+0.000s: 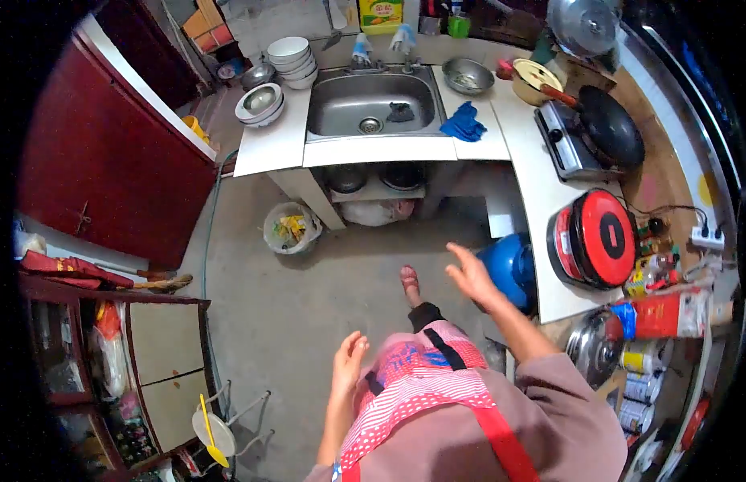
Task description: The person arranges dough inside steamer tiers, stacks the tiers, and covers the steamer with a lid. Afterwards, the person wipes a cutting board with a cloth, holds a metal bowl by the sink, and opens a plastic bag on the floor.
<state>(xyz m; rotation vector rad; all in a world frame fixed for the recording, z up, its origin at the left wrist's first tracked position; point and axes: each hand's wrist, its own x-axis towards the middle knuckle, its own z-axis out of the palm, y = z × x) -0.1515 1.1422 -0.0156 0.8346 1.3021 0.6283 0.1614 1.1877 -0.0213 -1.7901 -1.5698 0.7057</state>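
My right hand [472, 277] is stretched forward over the floor, fingers extended, holding nothing. Just beyond it, partly under the counter, stands a blue gas cylinder [509, 273]. My left hand [350, 360] hangs beside the red and white apron [421, 386] I wear, its fingers slightly bent and nothing in them. Ahead is a steel sink [373, 104] with a dark cloth [400, 112] in it. On the counter to its right lie a blue cloth [463, 123] and a metal bowl [468, 76].
Stacked white bowls [291, 60] stand left of the sink, and a lined trash bin [292, 228] below. Along the right counter are a wok [610, 128] on a gas stove [562, 136] and a red-lidded cooker [602, 239]. A stool [214, 426] and cabinet [165, 345] stand left.
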